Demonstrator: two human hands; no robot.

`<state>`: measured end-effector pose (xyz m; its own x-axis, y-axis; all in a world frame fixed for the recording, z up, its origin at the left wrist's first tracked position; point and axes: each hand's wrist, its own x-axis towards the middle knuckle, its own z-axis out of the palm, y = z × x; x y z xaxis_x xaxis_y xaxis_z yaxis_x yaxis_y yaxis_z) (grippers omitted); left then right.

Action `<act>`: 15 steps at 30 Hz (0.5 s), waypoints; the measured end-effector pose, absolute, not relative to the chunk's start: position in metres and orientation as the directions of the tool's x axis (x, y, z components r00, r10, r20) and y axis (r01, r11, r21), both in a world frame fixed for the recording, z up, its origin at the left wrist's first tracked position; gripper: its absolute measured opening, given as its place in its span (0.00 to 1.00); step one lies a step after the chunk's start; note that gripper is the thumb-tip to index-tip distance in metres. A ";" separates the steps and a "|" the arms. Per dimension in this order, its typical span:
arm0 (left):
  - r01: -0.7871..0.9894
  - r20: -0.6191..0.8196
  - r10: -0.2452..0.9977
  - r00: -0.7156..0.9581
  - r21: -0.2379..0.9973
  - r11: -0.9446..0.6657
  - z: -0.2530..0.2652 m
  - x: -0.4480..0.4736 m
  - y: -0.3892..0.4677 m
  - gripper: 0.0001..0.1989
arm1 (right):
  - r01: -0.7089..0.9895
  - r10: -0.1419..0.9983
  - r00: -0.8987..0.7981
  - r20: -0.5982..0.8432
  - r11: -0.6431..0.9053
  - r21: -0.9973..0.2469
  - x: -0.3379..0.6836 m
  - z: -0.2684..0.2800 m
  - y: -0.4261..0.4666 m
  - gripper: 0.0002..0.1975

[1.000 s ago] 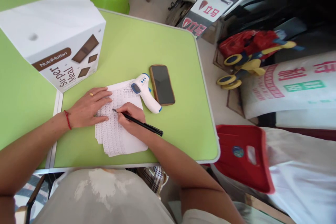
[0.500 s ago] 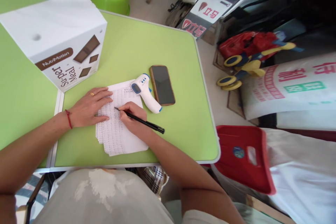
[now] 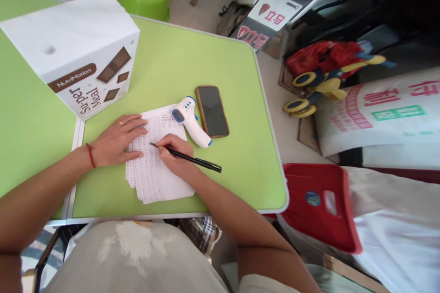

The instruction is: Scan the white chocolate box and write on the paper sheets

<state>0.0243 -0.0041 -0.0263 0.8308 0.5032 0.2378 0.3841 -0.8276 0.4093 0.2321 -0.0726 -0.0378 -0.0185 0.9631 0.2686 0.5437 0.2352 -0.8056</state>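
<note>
A small stack of paper sheets covered in rows of handwriting lies on the green table. My left hand rests flat on the stack's left edge, fingers spread, with a ring and a red wrist cord. Pinched in my right hand is a black pen, its tip at the written rows near the middle of the top sheet. On the sheets' upper right corner lies a white and blue infrared thermometer. Beside it is a smartphone in a brown-edged case, screen dark.
A large white box printed "NutriMotion" stands at the left of the green table. Past the right edge are a red chair, a filled white sack and a yellow-blue toy. A green stool stands behind the table.
The pen has tilted slightly, its back end shifting right and a little up, while its tip stays about where it was. My left hand has kept its place.
</note>
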 end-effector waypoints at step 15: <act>0.378 0.243 0.497 0.833 0.405 -0.832 -0.027 0.024 -0.004 0.24 | 0.502 0.925 -0.065 0.375 0.356 -0.789 0.234 -0.031 -0.075 0.06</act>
